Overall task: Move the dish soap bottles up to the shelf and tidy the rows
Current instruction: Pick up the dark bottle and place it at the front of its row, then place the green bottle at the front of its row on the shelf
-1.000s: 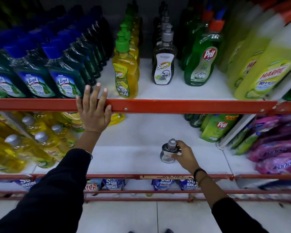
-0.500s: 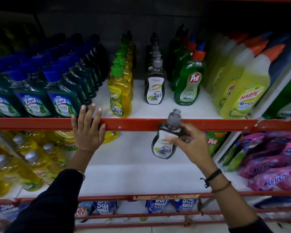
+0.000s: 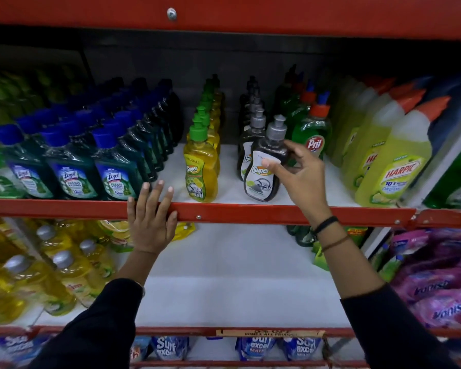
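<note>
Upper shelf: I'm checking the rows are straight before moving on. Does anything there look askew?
Yes. The dark Super bottle in the right hand leans left at the front of the dark row, not yet set square. The yellow bottle beside it stands upright.

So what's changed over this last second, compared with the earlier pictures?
The right hand took the dark soap bottle from the lower shelf and lifted it to the upper shelf, at the front of the dark row beside the yellow bottle. Its fingers still grip the bottle. The left hand stayed resting on the shelf's red edge, and the other rows look unmoved.
</note>
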